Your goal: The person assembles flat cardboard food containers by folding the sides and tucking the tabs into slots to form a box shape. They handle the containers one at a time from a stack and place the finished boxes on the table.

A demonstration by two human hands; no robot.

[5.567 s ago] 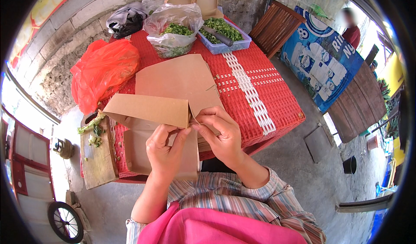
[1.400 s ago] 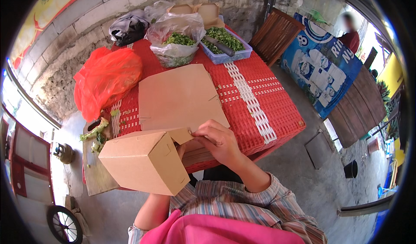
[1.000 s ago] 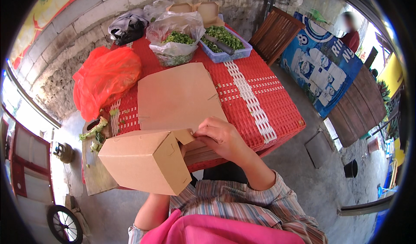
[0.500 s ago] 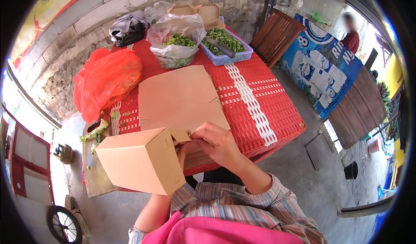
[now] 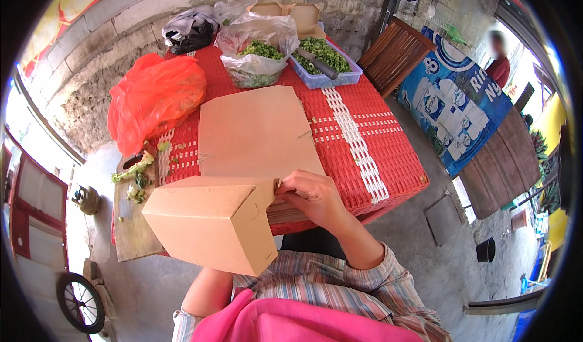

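Note:
A brown cardboard box [image 5: 200, 223], partly folded into shape, is tilted in front of me over the table's near edge. My right hand [image 5: 311, 197] is closed, its thumb and fingers pinching a small flap at the box's right side. Behind the box goes my left forearm [image 5: 207, 292]; the box hides that hand and its fingers. Just beyond lies a stack of flat cardboard blanks [image 5: 255, 129] on the red woven table [image 5: 388, 153].
A cutting board [image 5: 130, 239] with vegetable scraps lies at the left, below a red plastic bag [image 5: 155, 99]. Chopped greens fill a clear bag [image 5: 258, 29] and a blue tub [image 5: 328, 82] with a knife [image 5: 319, 64] on top. Beyond stand a wooden chair [image 5: 398, 53] and a person [image 5: 499, 65].
The box has turned slightly and shifted right, with my right hand still pinching its flap. My left fingers, glimpsed before beside the flap, are now hidden. The view has shifted a little.

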